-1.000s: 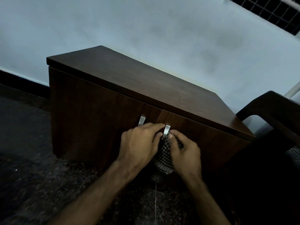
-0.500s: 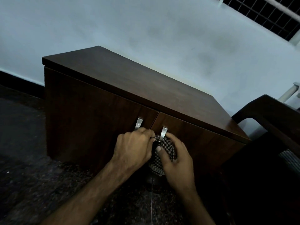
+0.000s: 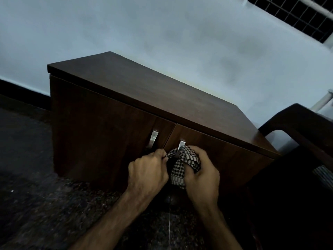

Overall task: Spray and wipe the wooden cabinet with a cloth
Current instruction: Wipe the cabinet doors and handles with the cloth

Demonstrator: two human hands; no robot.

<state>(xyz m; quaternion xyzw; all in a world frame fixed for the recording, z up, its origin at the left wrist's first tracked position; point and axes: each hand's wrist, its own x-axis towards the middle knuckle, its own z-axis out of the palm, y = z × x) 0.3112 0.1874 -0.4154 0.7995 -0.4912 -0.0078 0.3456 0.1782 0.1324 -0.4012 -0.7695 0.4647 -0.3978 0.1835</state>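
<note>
So the cabinet (image 3: pixel 144 109) is sitting on a dark speckled floor (image 3: pixel 36 204), backed up against a pale bluish wall (image 3: pixel 162 33); dim light, everything's looking kinda murky; a black skirting strip (image 3: pixel 19 91) is running along the wall's base to the cabinet's left; up past the cabinet's far right corner a window grille (image 3: pixel 295 13) is showing; a dark wooden chair arm (image 3: pixel 302 127) is crowding in right beside the cabinet's right end. Cabinet top is lying bare and plain brown; two doors on the front, both looking closed, each carrying a metal handle; the left handle (image 3: pixel 153 138) is sitting free, the right handle (image 3: pixel 181 145) is getting the attention.

Both forearms are reaching in from below toward the cabinet front; the left hand (image 3: pixel 146 173) is curling into a fist and pinching one end of the cloth (image 3: pixel 182 165) just beside the right handle; the right hand (image 3: pixel 201 175) is gripping the bunched checked cloth, fingers wrapping round it, right below that handle; the cloth is looping around the handle's lower part as far as I can see, with the rest hanging down between the two hands, against the right door.
</note>
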